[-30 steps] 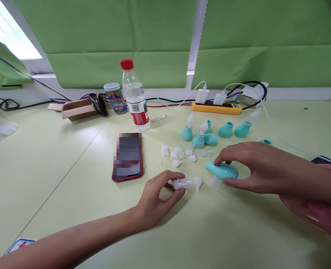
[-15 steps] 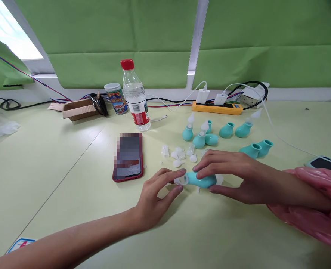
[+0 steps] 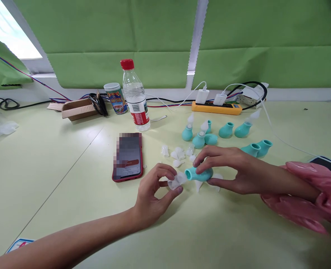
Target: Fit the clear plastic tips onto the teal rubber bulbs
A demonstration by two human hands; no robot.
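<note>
My right hand [image 3: 229,168] grips a teal rubber bulb [image 3: 200,174] just above the table, its open neck pointing left. My left hand [image 3: 154,196] pinches a small clear plastic piece [image 3: 175,182] right at that neck. Two clear funnel-shaped tips [image 3: 207,183] lie on the table under the bulb. Several small clear parts [image 3: 179,153] are scattered just beyond my hands.
More teal bulbs [image 3: 201,136] stand behind, two others [image 3: 257,147] to the right. A red-cased phone [image 3: 128,157] lies left of my hands. A water bottle [image 3: 134,97], can [image 3: 115,98], cardboard box [image 3: 78,109] and yellow power strip [image 3: 216,107] line the back. A pink bag [image 3: 311,198] covers my right forearm.
My right hand picked the teal bulb up and carried it left to meet my left hand, which lifted the clear piece off the table to the bulb's neck.
</note>
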